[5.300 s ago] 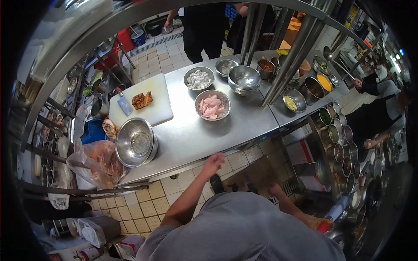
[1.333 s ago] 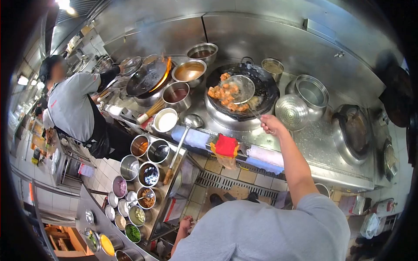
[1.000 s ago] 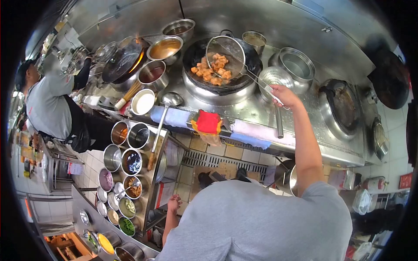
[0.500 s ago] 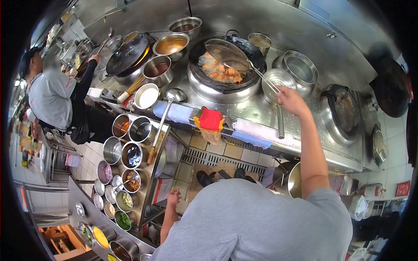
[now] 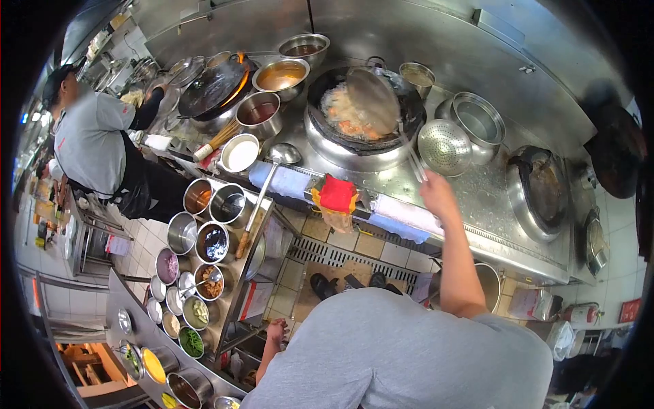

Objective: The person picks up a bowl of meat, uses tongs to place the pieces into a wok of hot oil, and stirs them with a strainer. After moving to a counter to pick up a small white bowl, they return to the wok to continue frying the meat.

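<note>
My right hand is closed round the long handle of a wire strainer, whose round mesh head is tilted over the right part of a wok. Orange-brown pieces of food lie in bubbling liquid inside the wok. Low by my side hangs my left hand, its fingers curled, near the edge of the rack of pots; whether it holds anything is too small to tell. A perforated ladle rests on the steel counter to the right of the wok.
Pots of sauces and ingredients crowd the left rack, with a long-handled ladle across its edge. A co-worker stands at another wok at the left. Red cloth lies on the counter's front edge. A second wok sits at the right.
My right hand has moved down and slightly left, and the strainer head has swung to a steeper tilt over the wok. The co-worker's arm has lowered. The whole view has shifted slightly.
</note>
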Action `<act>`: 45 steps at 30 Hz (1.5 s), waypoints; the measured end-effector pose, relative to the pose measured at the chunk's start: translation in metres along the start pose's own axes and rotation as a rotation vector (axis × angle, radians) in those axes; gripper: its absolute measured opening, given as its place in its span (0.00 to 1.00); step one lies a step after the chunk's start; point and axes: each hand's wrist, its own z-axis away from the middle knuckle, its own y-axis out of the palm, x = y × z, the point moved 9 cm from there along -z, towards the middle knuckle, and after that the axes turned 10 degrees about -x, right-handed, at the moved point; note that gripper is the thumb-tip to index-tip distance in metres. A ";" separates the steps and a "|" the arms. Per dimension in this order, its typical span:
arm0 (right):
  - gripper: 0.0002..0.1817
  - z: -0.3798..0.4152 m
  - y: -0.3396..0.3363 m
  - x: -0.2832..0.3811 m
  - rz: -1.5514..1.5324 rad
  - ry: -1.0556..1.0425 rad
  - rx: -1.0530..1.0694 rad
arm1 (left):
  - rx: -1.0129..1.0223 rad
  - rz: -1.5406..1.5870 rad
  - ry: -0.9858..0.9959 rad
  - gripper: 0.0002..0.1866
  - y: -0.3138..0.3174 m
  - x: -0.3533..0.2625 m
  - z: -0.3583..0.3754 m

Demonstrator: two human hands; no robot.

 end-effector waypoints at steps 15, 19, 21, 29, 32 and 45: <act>0.18 0.001 -0.074 0.033 -0.020 0.163 0.061 | 0.141 -0.182 0.109 0.12 0.014 -0.010 0.014; 0.17 -0.025 0.020 0.003 0.080 0.003 0.139 | 0.210 -0.914 0.771 0.15 0.042 0.068 -0.012; 0.17 -0.038 0.019 0.002 0.084 -0.035 0.119 | 0.143 -0.488 0.372 0.14 0.015 0.083 -0.025; 0.17 -0.031 -0.002 0.018 0.114 0.008 0.127 | -0.115 0.188 -0.036 0.15 0.003 -0.013 -0.008; 0.17 -0.078 0.066 -0.001 0.065 -0.028 0.194 | -0.055 0.087 -0.002 0.14 0.009 -0.028 0.002; 0.14 -0.125 0.079 -0.067 0.072 0.091 -0.040 | -0.029 0.118 0.052 0.09 -0.015 -0.005 -0.004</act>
